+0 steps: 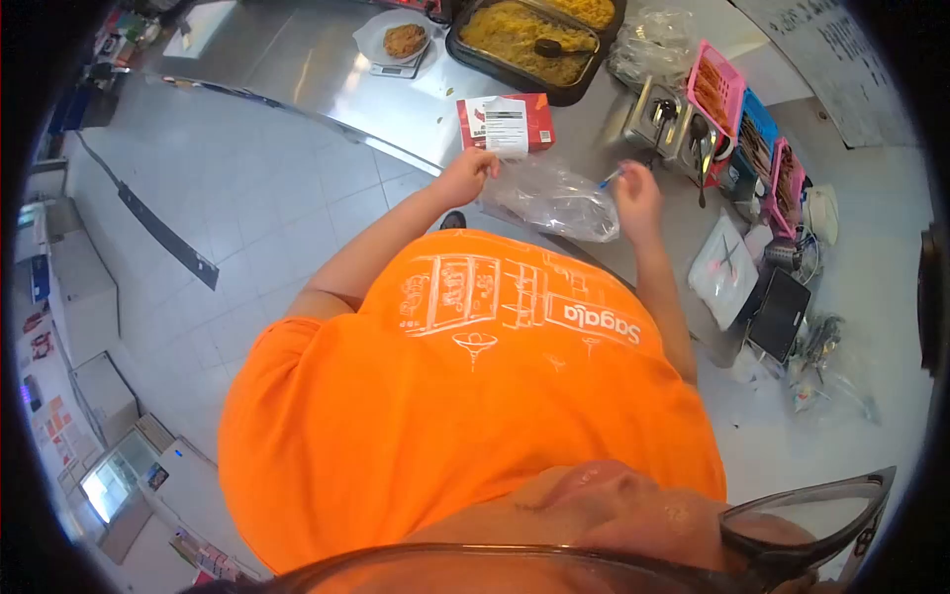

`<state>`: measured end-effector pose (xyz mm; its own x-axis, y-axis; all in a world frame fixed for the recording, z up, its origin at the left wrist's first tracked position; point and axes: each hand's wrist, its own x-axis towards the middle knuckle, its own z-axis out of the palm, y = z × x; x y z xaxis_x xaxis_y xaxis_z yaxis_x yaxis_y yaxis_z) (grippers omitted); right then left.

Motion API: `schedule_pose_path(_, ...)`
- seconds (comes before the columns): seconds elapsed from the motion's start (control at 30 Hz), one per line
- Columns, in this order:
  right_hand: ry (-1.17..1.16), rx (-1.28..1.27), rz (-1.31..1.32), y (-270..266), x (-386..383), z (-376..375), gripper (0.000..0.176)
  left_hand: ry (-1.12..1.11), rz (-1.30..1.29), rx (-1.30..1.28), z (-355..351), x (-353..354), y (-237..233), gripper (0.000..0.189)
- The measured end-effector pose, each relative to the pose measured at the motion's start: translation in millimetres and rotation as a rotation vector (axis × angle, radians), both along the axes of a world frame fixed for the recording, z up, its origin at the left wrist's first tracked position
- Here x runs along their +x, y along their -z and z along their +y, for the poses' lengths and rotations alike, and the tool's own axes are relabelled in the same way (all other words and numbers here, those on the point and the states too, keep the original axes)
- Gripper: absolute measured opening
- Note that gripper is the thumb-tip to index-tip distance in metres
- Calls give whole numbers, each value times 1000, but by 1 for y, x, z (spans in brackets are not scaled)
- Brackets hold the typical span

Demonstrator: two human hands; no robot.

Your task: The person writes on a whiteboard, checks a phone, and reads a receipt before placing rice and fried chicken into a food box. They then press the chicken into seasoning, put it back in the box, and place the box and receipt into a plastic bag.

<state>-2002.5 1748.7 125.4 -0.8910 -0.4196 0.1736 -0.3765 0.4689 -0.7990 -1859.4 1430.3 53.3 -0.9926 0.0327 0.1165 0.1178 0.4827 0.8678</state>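
Observation:
A clear plastic bag (556, 203) stretches between my two hands at the near edge of the metal counter. My left hand (469, 176) is closed, its fingers pinching the bag's left end. On the other side my right hand (637, 194) is closed at the bag's right end. A thin blue thing (611, 179), too small to name, shows at the right fingertips. Just beyond the bag stands a red box (537, 121) with a printed white paper slip (506, 127) on it.
Behind the box is a dark tray of yellow food (515, 45). A scale (398, 69) bearing fried food stands back left. Metal containers with ladles (655, 111), a pink basket (716, 87) and a white tray (723, 267) line the right side.

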Motion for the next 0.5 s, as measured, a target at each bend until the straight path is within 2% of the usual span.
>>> schedule_pose_path(0.03,-148,51,38,-18,0,-48,26,-32,-21,30,1,4,2,20)
schedule_pose_path(0.07,-352,169,284,-18,-13,-85,34,-63,-40,57,7,7,-6,18)
schedule_pose_path(0.1,-503,290,191,-20,-24,-124,55,-93,-58,83,10,10,-15,17)
schedule_pose_path(0.17,-633,510,442,-8,-35,-180,84,-32,-103,39,3,11,-26,27)
schedule_pose_path(0.23,-781,741,567,13,-46,-220,100,28,-94,-20,-6,10,-26,35)
schedule_pose_path(0.3,-902,854,504,25,-50,-233,112,120,-172,-1,-17,3,-28,44)
schedule_pose_path(0.37,-981,847,271,9,-53,-238,117,193,-214,-9,-23,-2,-28,52)
schedule_pose_path(0.5,-736,603,234,-38,-74,-214,116,215,-186,-96,-47,-13,-27,68)
